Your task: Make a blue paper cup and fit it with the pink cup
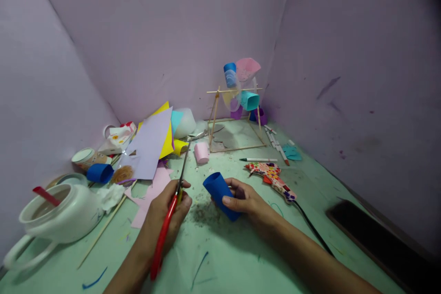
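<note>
My left hand is closed around a pair of scissors with red handles; the blades point away from me. In my right hand is a blue paper tube, tilted, with its open end facing up and left; the thumb lies on its near side and the other fingers are partly hidden behind it. Scissors and tube are apart. A small pink paper cup stands just beyond my hands. Farther back is a stick frame carrying a wheel hung with coloured paper cups, among them a turquoise one.
At right lie a flower-patterned glue gun with its cord, several markers and a dark phone-like slab. Left are a white pot, coloured paper sheets, a blue paper roll and a thin stick. Walls enclose the table.
</note>
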Demonstrator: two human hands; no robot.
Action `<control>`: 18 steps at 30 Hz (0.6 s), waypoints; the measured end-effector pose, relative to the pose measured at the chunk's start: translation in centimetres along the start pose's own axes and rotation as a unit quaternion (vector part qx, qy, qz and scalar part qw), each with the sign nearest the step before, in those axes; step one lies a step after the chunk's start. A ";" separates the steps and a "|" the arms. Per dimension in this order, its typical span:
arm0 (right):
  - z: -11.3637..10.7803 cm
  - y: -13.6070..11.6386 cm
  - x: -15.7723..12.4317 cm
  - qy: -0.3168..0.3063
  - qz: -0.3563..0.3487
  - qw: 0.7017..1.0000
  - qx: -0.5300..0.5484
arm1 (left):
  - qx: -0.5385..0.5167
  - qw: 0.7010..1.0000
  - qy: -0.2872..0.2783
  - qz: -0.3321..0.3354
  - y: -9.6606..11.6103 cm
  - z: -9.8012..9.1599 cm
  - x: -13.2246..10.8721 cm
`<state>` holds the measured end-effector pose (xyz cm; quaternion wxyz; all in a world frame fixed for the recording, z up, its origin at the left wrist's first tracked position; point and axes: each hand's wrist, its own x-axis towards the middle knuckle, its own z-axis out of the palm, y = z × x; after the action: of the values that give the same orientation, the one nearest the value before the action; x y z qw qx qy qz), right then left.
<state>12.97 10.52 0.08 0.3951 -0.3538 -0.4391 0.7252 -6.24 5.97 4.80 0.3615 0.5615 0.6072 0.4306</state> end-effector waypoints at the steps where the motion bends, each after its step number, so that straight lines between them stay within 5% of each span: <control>1: 0.3 -0.1 -0.2 -0.019 0.017 1.000 0.013 | -0.039 0.999 0.001 -0.012 0.0 0.1 -0.1; 9: 1.3 0.8 -0.6 -0.120 0.090 0.984 0.097 | -0.203 0.979 0.006 -0.031 -0.4 0.3 -0.2; 18: 1.1 0.9 -0.7 -0.073 -0.004 0.990 -0.124 | -0.181 0.982 0.007 -0.057 -0.4 0.9 -0.3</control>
<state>12.09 9.24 -0.18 0.3179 -0.3441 -0.5548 0.6875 -5.50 5.83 4.10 0.4772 0.4477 0.5527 0.5161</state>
